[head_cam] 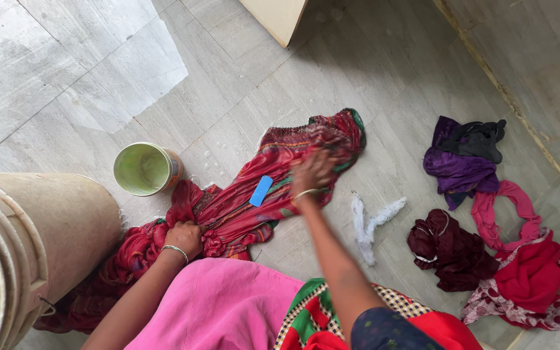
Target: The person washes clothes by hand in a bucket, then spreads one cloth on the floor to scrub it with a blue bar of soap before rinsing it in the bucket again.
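Note:
A long red patterned cloth (260,188) lies wet and stretched across the grey stone floor. My left hand (183,238) is closed on a bunched part of it near my knees. My right hand (314,172), blurred and wearing a bangle, presses on the cloth's far end near its green-edged border. A small blue bar of soap (261,191) rests on the cloth between my hands. My pink garment (218,304) fills the bottom of the view.
A light green mug (144,168) stands left of the cloth. A large beige drum (27,253) sits at the left edge. White foam (371,220) lies right of my arm. Purple, maroon, pink and red clothes (487,227) are heaped at the right, near a wall.

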